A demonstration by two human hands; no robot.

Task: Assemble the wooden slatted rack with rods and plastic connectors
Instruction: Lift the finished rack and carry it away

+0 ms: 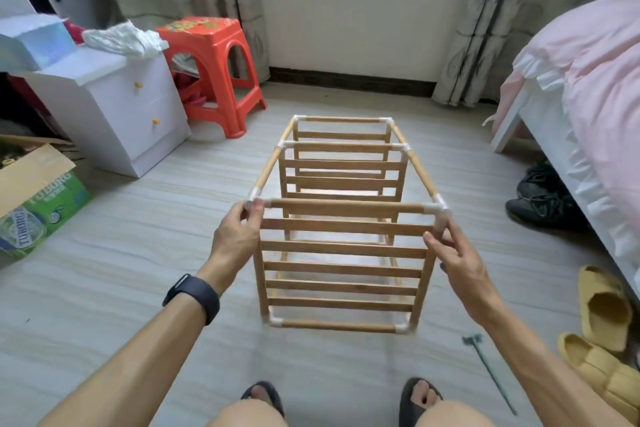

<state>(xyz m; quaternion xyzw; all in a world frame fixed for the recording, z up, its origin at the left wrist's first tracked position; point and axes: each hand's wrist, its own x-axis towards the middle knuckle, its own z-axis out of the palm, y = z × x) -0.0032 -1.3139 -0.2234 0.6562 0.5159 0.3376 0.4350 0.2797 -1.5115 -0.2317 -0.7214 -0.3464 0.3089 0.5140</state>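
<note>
the rack [343, 246] stands on the floor [138, 253] in the middle of the frame. your left hand [235, 236] pinches the near left connector [254, 201] between thumb and fingers. your right hand [460, 263] has its fingers loosely spread just under the near right connector [438, 213]; i cannot tell if they grip. if you press only one corner, the rack may twist and a rod may slip out at the far end.
</note>
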